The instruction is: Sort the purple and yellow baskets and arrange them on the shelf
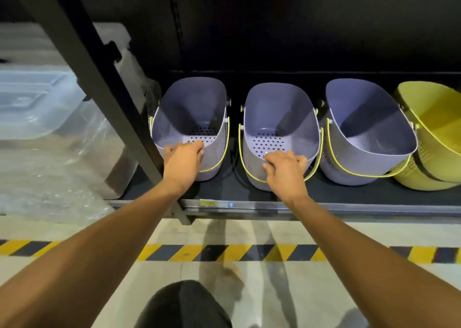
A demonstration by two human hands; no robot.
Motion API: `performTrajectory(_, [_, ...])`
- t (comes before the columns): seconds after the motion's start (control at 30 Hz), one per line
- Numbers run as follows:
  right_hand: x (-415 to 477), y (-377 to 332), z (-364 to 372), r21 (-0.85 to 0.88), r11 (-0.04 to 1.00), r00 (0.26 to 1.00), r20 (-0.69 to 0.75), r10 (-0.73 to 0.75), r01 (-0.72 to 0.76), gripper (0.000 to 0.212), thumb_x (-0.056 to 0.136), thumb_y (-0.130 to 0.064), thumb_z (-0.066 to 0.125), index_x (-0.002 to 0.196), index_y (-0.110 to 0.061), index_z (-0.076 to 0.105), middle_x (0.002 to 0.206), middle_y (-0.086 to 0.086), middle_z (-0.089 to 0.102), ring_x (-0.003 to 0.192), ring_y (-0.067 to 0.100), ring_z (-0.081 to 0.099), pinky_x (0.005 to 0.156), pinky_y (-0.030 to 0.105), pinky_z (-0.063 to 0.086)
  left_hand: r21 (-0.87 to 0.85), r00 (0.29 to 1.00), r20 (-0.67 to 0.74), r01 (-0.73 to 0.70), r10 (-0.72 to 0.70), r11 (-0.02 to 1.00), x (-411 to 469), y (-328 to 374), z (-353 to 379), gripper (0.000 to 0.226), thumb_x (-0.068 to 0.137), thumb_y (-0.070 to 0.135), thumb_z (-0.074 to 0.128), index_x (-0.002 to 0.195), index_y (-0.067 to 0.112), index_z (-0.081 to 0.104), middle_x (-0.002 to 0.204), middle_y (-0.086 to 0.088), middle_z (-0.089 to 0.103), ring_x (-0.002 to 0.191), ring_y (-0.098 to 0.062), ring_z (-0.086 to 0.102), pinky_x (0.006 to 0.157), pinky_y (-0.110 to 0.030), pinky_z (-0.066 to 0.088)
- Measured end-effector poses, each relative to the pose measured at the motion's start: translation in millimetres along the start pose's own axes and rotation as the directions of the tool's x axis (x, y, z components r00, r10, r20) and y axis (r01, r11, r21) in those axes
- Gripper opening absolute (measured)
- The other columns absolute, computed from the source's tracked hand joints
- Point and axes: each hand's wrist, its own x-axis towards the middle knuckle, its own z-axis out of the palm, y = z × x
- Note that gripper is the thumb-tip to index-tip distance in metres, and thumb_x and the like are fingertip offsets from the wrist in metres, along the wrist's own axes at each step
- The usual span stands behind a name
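Three purple perforated baskets with yellow-green handles stand in a row on the low black shelf. My left hand grips the near rim of the left purple basket. On the near rim of the middle purple basket rests my right hand, fingers curled over the edge. The right purple basket leans against a yellow basket at the far right, which looks stacked in another yellow one and is partly cut off by the frame.
A black shelf upright slants across the left, just beside my left hand. Clear plastic storage boxes and plastic wrap fill the space left of it. Yellow-black hazard tape runs along the floor before the shelf. My knee shows at the bottom.
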Motion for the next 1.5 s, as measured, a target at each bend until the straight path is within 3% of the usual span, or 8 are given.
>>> performTrajectory(0.27, [24.0,0.5,3.2,-0.051,0.999,1.000,-0.004,-0.001,0.001,0.018,0.094,-0.017,0.049,0.099,-0.018,0.066,0.092,0.001,0.063,0.099,0.025,0.049,0.085,0.033,0.018,0.002,1.000,0.000,0.011,-0.011,1.000,-1.7,4.4,5.3,0.013,0.097,0.016,0.043,0.090,0.015,0.054,0.090,-0.011,0.063,0.094,-0.032,0.051,0.076,-0.037,0.022])
performTrajectory(0.4, [34.0,6.3,4.6,-0.047,0.999,1.000,-0.001,-0.018,0.018,0.015,0.093,-0.016,0.050,0.080,-0.017,0.058,0.081,0.000,0.057,0.093,0.025,0.047,0.075,0.030,0.013,-0.096,1.000,-0.014,-0.007,0.006,0.995,4.2,10.4,11.7,0.016,0.096,0.012,0.043,0.082,0.016,0.050,0.081,-0.010,0.060,0.087,-0.031,0.049,0.077,-0.036,0.021])
performTrajectory(0.5, [40.4,7.5,5.9,-0.043,0.999,1.000,0.005,-0.027,0.028,0.015,0.093,-0.016,0.050,0.086,-0.015,0.063,0.087,0.002,0.062,0.094,0.025,0.047,0.076,0.031,0.013,-0.122,1.000,-0.001,-0.004,0.004,0.993,7.7,12.8,13.3,0.018,0.096,0.009,0.042,0.080,0.016,0.046,0.079,-0.009,0.057,0.080,-0.028,0.042,0.079,-0.035,0.021])
performTrajectory(0.63, [37.7,9.2,2.3,-0.086,0.996,0.999,-0.025,-0.032,0.029,0.019,0.094,-0.017,0.047,0.095,-0.016,0.067,0.092,0.003,0.065,0.096,0.025,0.049,0.078,0.033,0.018,-0.119,1.000,0.029,0.003,0.000,0.993,6.7,12.4,10.5,0.018,0.097,0.009,0.039,0.081,0.015,0.046,0.077,-0.006,0.051,0.080,-0.026,0.040,0.093,-0.040,0.027])
performTrajectory(0.87, [26.5,22.3,-8.0,-0.122,0.992,1.000,-0.004,-0.014,0.013,0.021,0.095,-0.018,0.045,0.091,-0.016,0.065,0.089,0.002,0.064,0.095,0.025,0.049,0.076,0.033,0.018,-0.082,0.998,0.056,0.008,-0.003,0.997,1.4,19.8,5.7,0.016,0.099,0.013,0.040,0.085,0.017,0.048,0.080,-0.001,0.050,0.087,-0.026,0.047,0.092,-0.040,0.030])
performTrajectory(1.07, [26.3,21.1,-8.0,-0.125,0.992,1.000,0.007,-0.014,0.015,0.021,0.095,-0.018,0.044,0.091,-0.017,0.066,0.088,0.003,0.064,0.091,0.024,0.047,0.075,0.034,0.018,-0.052,0.998,0.066,0.016,-0.012,0.999,0.3,20.6,2.7,0.015,0.099,0.015,0.040,0.091,0.016,0.052,0.089,-0.008,0.062,0.090,-0.027,0.050,0.093,-0.041,0.031])
performTrajectory(1.4, [28.0,18.7,-6.1,-0.036,0.999,0.999,0.031,-0.025,0.026,0.023,0.096,-0.018,0.047,0.104,-0.015,0.068,0.098,0.005,0.067,0.099,0.026,0.048,0.082,0.036,0.020,-0.027,0.998,0.070,-0.006,0.007,1.000,-3.1,21.1,-2.6,0.016,0.099,0.015,0.038,0.091,0.014,0.051,0.090,-0.011,0.063,0.084,-0.026,0.046,0.090,-0.040,0.032])
performTrajectory(1.5, [27.7,18.3,-7.2,-0.066,0.997,0.998,0.052,-0.031,0.034,0.024,0.096,-0.022,0.047,0.110,-0.016,0.065,0.104,0.005,0.067,0.102,0.026,0.050,0.087,0.036,0.022,-0.013,0.994,0.107,0.022,-0.020,1.000,-2.2,23.2,-4.7,0.015,0.099,0.017,0.039,0.097,0.014,0.053,0.096,-0.011,0.064,0.094,-0.029,0.052,0.095,-0.042,0.032])
